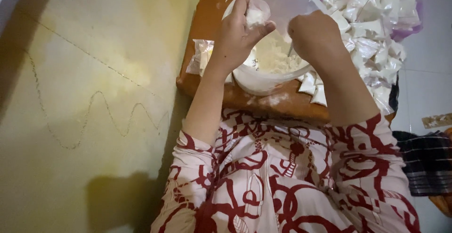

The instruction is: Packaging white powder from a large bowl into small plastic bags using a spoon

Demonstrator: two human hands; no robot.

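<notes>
Two hands work over the white plastic tub [263, 80] of pale powder [278, 56]. Left hand [238, 35] pinches a small clear, limp, light plastic pouch [256, 14] at its mouth; right hand [313, 33] is clenched around a thin utensil handle.

A yellow wall [84, 96] with a scratched zigzag meets what seems white-tiled floor [428, 73].

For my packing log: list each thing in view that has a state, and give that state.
Left hand: closed on a small plastic bag, above the bowl.
Small plastic bag: held, partly filled with white powder.
Right hand: fisted on a thin utensil in the bowl.
Bowl: open, part full of white powder.
Filled packets: heaped at the right.
Empty bags: flat, at the left.
Wooden board: dusted with powder.
</notes>
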